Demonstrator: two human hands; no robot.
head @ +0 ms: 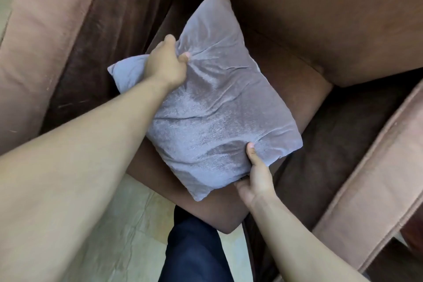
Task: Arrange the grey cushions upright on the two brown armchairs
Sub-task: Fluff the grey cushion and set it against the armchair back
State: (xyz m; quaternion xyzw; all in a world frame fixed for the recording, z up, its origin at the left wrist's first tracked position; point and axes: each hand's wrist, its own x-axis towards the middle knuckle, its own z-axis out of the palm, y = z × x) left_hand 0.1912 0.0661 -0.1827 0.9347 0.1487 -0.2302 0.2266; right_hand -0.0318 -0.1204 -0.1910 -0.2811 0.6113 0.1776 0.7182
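grey cushion (212, 110) shiny crinkled velvety cloth, brown armchair (320, 30) matt suede-like fabric

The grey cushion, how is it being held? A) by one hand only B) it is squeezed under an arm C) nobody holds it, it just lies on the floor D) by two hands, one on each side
D: the left hand pinches the cushion at its upper left edge and the right hand grips its lower right edge, above the seat of the brown armchair.
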